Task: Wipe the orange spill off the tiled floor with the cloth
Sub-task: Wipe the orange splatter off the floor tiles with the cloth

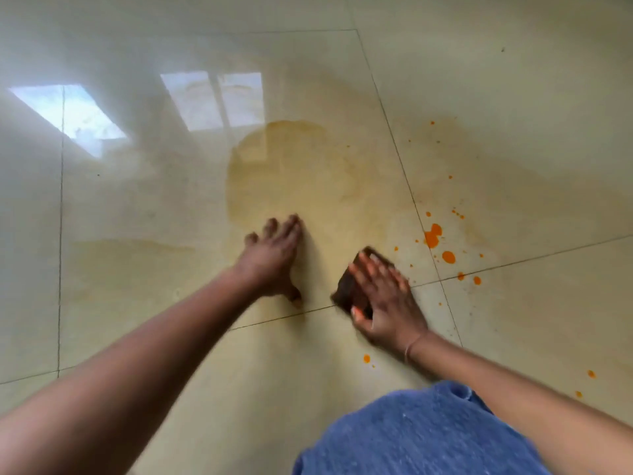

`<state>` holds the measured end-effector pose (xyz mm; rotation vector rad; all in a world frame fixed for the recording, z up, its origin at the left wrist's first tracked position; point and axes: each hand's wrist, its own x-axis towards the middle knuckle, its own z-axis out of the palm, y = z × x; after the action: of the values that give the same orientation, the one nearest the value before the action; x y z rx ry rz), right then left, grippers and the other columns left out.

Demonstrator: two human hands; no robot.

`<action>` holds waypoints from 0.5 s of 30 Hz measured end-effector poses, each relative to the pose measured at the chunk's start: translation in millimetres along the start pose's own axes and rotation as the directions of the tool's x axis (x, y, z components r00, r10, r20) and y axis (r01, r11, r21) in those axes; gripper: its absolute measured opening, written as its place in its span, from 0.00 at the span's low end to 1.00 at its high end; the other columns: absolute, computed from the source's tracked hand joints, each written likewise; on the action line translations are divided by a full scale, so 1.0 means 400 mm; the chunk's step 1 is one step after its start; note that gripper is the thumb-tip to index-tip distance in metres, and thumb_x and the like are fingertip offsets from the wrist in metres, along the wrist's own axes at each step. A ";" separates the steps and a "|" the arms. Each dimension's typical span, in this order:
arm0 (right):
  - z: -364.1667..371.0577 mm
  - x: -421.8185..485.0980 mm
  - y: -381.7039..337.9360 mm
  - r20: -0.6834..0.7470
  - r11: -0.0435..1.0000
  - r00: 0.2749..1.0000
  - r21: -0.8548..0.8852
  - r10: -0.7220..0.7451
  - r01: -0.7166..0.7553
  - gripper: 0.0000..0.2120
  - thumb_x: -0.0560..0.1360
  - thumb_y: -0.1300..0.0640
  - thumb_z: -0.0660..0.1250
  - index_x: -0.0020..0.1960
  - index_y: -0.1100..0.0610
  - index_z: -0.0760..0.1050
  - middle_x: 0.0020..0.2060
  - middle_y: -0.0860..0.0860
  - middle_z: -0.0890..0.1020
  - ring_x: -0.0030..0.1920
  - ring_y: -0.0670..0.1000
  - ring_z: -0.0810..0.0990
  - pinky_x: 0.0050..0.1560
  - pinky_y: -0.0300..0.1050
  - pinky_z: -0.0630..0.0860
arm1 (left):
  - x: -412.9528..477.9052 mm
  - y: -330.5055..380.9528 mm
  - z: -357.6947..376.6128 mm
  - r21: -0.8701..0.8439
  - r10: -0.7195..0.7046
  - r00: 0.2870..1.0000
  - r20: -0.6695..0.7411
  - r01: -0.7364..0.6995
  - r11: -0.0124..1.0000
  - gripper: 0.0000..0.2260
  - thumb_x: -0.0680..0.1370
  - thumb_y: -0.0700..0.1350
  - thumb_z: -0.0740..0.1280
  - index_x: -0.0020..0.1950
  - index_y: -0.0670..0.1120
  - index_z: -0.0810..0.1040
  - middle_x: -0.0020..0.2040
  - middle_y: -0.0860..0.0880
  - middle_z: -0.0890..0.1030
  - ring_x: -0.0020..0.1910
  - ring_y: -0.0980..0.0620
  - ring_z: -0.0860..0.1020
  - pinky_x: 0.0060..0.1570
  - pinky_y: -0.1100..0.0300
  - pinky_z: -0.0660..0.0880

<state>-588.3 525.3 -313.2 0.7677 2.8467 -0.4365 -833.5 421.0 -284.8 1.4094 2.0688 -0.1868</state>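
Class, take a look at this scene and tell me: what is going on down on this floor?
A person leans over the glossy tiled floor. The right hand presses a dark brown cloth flat on the tile, while the left hand braces on the floor beside it. Bright orange drops lie unwiped to the right of the cloth, and a pale yellowish smear spreads ahead of the hands.

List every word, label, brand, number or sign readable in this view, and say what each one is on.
None: no readable text anywhere in this view.
The dark cloth under the right hand shows no label.
The tiled floor bears only grout lines, window reflections and the orange spill.
The blue garment shows no print or tag.
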 end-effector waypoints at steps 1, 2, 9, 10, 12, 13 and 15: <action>-0.022 0.051 0.024 -0.042 0.995 0.994 -0.002 0.105 -0.105 0.38 0.71 0.39 0.52 0.79 0.49 0.51 0.79 0.52 0.53 0.78 0.52 0.51 0.75 0.57 0.54 | 0.006 0.036 0.022 -0.026 0.007 1.000 0.014 -0.006 1.000 0.66 0.57 0.64 0.78 0.77 0.44 0.35 0.78 0.49 0.35 0.76 0.38 0.39 0.70 0.33 0.49; -0.037 0.098 0.038 -0.051 0.975 0.974 0.018 0.221 -0.221 0.38 0.72 0.39 0.51 0.79 0.50 0.51 0.79 0.52 0.53 0.78 0.52 0.49 0.76 0.55 0.51 | 0.012 0.054 0.037 -0.045 -0.012 1.000 0.012 0.013 0.999 0.68 0.56 0.64 0.78 0.76 0.44 0.34 0.77 0.50 0.33 0.75 0.37 0.36 0.69 0.32 0.46; 0.057 -0.209 0.004 -0.040 0.980 0.980 0.040 0.197 -0.195 0.39 0.71 0.40 0.58 0.79 0.52 0.54 0.78 0.53 0.55 0.78 0.54 0.54 0.70 0.61 0.64 | 0.007 0.069 0.029 -0.082 -0.055 0.998 0.021 0.057 0.995 0.69 0.56 0.63 0.79 0.75 0.44 0.31 0.77 0.50 0.32 0.74 0.37 0.34 0.68 0.30 0.45; 0.050 -0.168 -0.002 -0.045 0.979 0.978 0.034 0.205 -0.203 0.39 0.71 0.39 0.57 0.78 0.52 0.54 0.78 0.53 0.56 0.78 0.54 0.54 0.71 0.61 0.63 | 0.006 0.075 0.026 -0.088 -0.057 0.998 0.023 0.059 0.994 0.69 0.56 0.62 0.79 0.75 0.44 0.31 0.77 0.50 0.32 0.74 0.37 0.34 0.68 0.30 0.44; 0.015 -0.030 -0.031 -0.093 0.969 0.965 0.024 0.247 -0.246 0.38 0.71 0.39 0.55 0.78 0.52 0.56 0.78 0.54 0.58 0.78 0.55 0.55 0.73 0.58 0.59 | 0.010 0.072 0.032 -0.091 -0.059 0.998 0.018 0.060 0.994 0.69 0.55 0.63 0.80 0.76 0.45 0.31 0.77 0.50 0.32 0.74 0.37 0.33 0.68 0.31 0.44; 0.002 0.026 -0.045 -0.085 0.958 0.954 0.039 0.286 -0.284 0.37 0.72 0.39 0.54 0.78 0.52 0.57 0.78 0.54 0.58 0.78 0.55 0.55 0.74 0.57 0.57 | 0.013 0.065 0.034 -0.090 -0.058 0.998 0.014 0.059 0.994 0.70 0.54 0.63 0.79 0.76 0.45 0.32 0.77 0.51 0.32 0.74 0.37 0.34 0.68 0.31 0.44; 0.027 0.012 -0.072 -0.114 0.953 0.946 0.060 0.303 -0.298 0.37 0.72 0.40 0.56 0.78 0.53 0.57 0.78 0.55 0.57 0.78 0.54 0.54 0.74 0.55 0.54 | 0.014 0.060 0.039 -0.083 -0.057 0.998 0.011 0.058 0.995 0.70 0.54 0.64 0.79 0.76 0.46 0.32 0.77 0.51 0.32 0.75 0.38 0.34 0.68 0.31 0.45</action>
<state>-606.4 500.6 -317.6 1.2543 2.7661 -0.4173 -807.2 428.6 -294.9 1.2987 2.0867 -0.1289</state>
